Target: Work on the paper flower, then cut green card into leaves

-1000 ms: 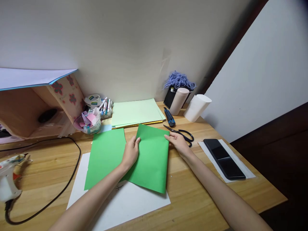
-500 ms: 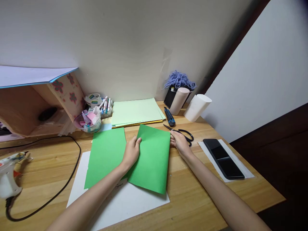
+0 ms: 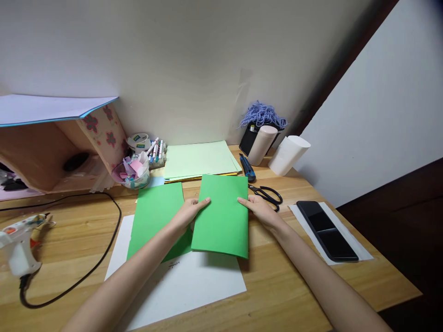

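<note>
At the center of the frame, the left hand [image 3: 188,213] and right hand [image 3: 261,211] grasp a green card [image 3: 221,221] by opposite side edges, thumbs pressed on its face, a grip that seems meant to hold it flat. A second sheet [image 3: 157,205], also green, lies left of center over white paper [image 3: 207,282]. Right of center, scissors [image 3: 256,190] and a cutter [image 3: 248,169] rest presumably within easy reach; a glue gun [image 3: 22,258] sits far left.
</note>
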The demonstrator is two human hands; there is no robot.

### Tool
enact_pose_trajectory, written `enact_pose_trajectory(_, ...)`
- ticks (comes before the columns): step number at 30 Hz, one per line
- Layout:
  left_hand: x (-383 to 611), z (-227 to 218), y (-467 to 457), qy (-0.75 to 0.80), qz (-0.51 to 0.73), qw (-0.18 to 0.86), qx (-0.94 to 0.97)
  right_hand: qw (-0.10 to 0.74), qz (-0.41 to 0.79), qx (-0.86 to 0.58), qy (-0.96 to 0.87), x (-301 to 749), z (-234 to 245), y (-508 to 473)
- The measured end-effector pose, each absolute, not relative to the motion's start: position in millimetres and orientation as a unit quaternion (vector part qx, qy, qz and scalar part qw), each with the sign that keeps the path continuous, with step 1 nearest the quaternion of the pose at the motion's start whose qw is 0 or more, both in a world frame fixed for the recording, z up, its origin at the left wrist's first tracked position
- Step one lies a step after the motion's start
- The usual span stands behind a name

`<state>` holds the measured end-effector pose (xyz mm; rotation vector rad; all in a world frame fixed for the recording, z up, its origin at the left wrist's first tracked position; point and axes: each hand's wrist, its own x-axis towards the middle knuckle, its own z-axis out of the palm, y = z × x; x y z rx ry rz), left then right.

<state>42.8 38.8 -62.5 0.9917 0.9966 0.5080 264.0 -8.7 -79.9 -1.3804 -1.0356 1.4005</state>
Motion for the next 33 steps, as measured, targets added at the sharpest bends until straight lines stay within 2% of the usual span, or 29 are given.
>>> enact_pose_trajectory(3, 41, -63, 38, 0.43, 0.209, 0.751, 0.455, 0.452, 0.543, -0.565, -0.426, 266, -79, -8)
enact_pose_trajectory(11, 44, -60, 36, 0.444, 0.253, 0.7, 0.499, 0.449, 0.558, -0.547, -0.434, 267, -77, -9)
enact_pose_trajectory(17, 42, -64, 45, 0.45, 0.273, 0.653, 0.545, 0.384, 0.637, -0.514, -0.429, 263, -73, -14)
enact_pose_trajectory(21, 39, -70, 52, 0.464, 0.278, 0.614, 0.575, 0.409, 0.625, -0.525, -0.408, 259, -75, -15)
enact_pose_trajectory(33, 36, -72, 57, 0.477, 0.313, 0.642, 0.512, 0.369, 0.661, -0.503, -0.416, 251, -78, -16)
